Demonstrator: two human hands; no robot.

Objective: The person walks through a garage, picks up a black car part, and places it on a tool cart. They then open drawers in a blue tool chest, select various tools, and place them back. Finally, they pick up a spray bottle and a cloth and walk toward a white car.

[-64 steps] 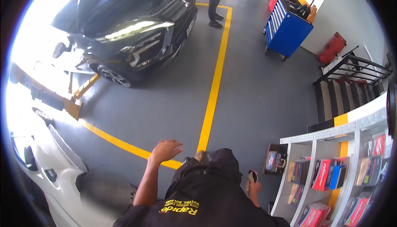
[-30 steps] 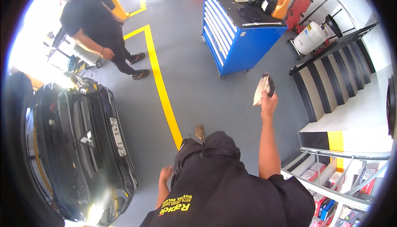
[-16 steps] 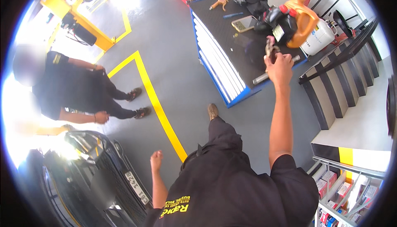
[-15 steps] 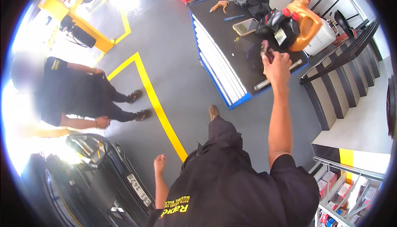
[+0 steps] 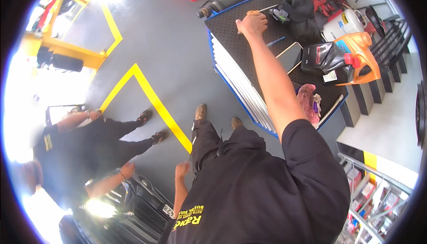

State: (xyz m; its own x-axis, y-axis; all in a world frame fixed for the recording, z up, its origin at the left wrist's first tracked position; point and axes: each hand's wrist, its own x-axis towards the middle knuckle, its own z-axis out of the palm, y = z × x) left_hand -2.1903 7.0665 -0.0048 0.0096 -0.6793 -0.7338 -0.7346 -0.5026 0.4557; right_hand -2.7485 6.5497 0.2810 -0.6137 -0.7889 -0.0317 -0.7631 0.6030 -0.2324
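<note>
My right hand (image 5: 252, 23) reaches across the tool cart's black perforated top (image 5: 225, 23) and closes around an orange air blow gun (image 5: 253, 12). Most of the blow gun is hidden by the fingers. Beside it lie a dark cap (image 5: 304, 15), a blue pen-like stick (image 5: 276, 41) and a phone (image 5: 289, 58). A crumpled pink rag (image 5: 306, 103) rests at the near end of the cart, by my right upper arm. My left hand (image 5: 182, 169) hangs low at my left side with its fingers curled, and nothing shows in it.
A black oil bottle (image 5: 321, 58) and an orange jug (image 5: 361, 59) stand at the cart's right edge, with steps (image 5: 371, 97) beyond. Another person (image 5: 84, 150) stands at the left beside a dark car (image 5: 133, 208). A yellow line (image 5: 162, 107) crosses the floor.
My right hand has let go of the pink rag, now on the cart, and moved to the far end onto the blow gun. I have stepped closer, and the other person has shifted.
</note>
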